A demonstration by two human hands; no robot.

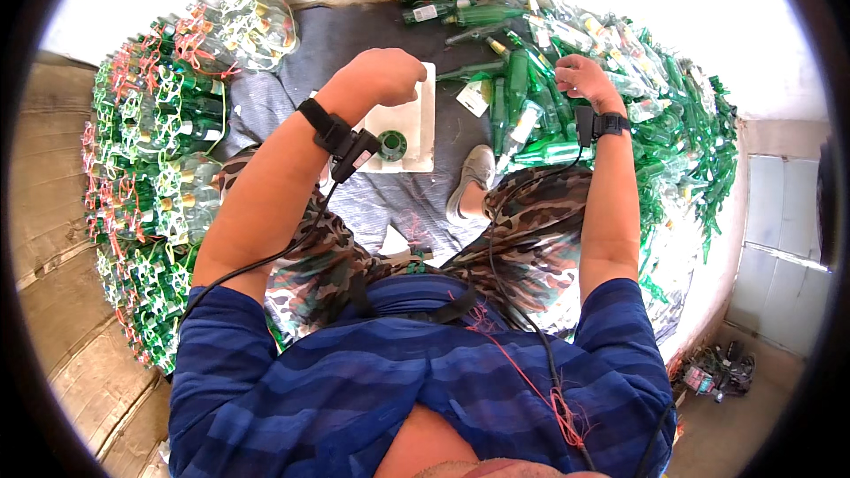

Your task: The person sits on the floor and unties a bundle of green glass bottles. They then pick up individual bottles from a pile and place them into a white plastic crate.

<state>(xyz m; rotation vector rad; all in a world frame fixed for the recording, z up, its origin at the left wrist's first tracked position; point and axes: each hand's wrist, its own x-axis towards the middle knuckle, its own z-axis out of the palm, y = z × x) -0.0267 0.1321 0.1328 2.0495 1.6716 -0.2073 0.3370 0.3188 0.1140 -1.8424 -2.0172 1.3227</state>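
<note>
My left hand (390, 77) is above the far part of a shallow white tray (425, 116), its fingers curled; whether it holds anything is hidden. One green glass bottle (392, 145) stands upright in the tray's near part, close to the black device on my left wrist. My right hand (579, 77) is at the heap of loose glass bottles (551, 106), fingers bent, above green and clear bottles; its grip cannot be made out. A green bottle (481, 71) lies between the tray and the heap.
On the left, bundles of bottles tied with coloured string (179, 106) are stacked high. Dark sheeting (292, 86) covers the floor. A white card (473, 98) lies beside the heap. My shoe (473, 179) rests near the tray. Cables run along both arms. Pink string (531, 382) hangs over my shirt.
</note>
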